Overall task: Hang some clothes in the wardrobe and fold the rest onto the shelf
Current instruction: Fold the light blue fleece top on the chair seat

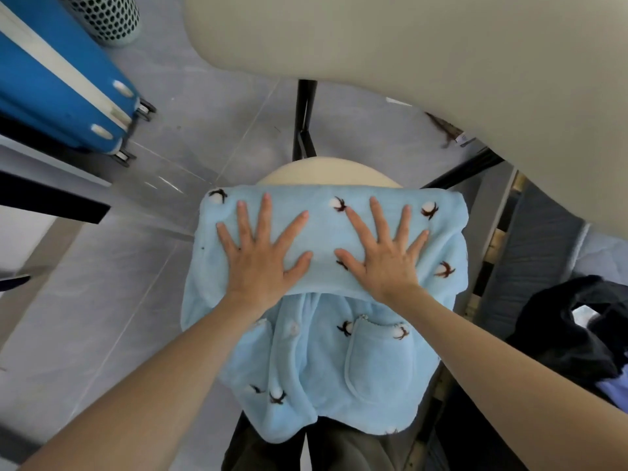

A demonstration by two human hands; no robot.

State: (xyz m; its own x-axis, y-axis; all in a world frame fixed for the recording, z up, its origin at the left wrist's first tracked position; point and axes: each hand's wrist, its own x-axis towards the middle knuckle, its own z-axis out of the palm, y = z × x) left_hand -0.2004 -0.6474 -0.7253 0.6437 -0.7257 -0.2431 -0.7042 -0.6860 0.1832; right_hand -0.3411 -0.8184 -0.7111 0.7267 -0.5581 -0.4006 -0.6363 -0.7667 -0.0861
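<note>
A light blue fleece garment [326, 362] with small brown-and-white motifs, buttons and a chest pocket lies draped over a round cream stool [326, 171]. Its upper part is folded over into a thick band across the stool. My left hand [261, 253] lies flat on the left half of that band with fingers spread. My right hand [384, 253] presses flat on the right half, fingers spread too. The garment's lower part hangs toward me off the stool's near edge.
A blue suitcase [57, 79] on wheels stands at upper left beside a perforated grey bin [108, 18]. A pale table top [441, 62] on black legs overhangs the upper right. A dark heap of clothes [577, 338] lies at right. Grey tiled floor surrounds the stool.
</note>
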